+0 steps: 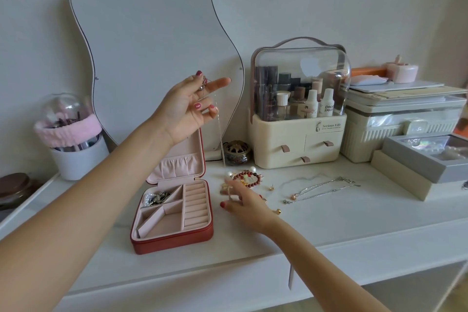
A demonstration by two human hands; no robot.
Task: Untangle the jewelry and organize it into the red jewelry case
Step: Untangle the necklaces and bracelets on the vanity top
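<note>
The red jewelry case (174,239) lies open on the white dresser, its pink lid upright. Its back left compartment holds pearl and dark metal pieces (155,197). My left hand (188,109) is raised above the case and pinches a thin chain necklace (219,132) that hangs straight down to the dresser top. My right hand (244,206) rests on a tangled pile of jewelry (247,180) right of the case, which includes a red bead bracelet and pearls; its fingertips touch a gold piece there. Two silver chains (320,189) lie spread out further right, and a small stud earring (271,187) sits between.
A wavy mirror (152,45) leans on the wall behind. A cream cosmetics organizer (297,144) stands back right, beside stacked storage boxes (402,129) and a grey tray (428,159). A brush cup (76,157) stands at left. A small round ornate pot (237,153) sits near the hanging chain.
</note>
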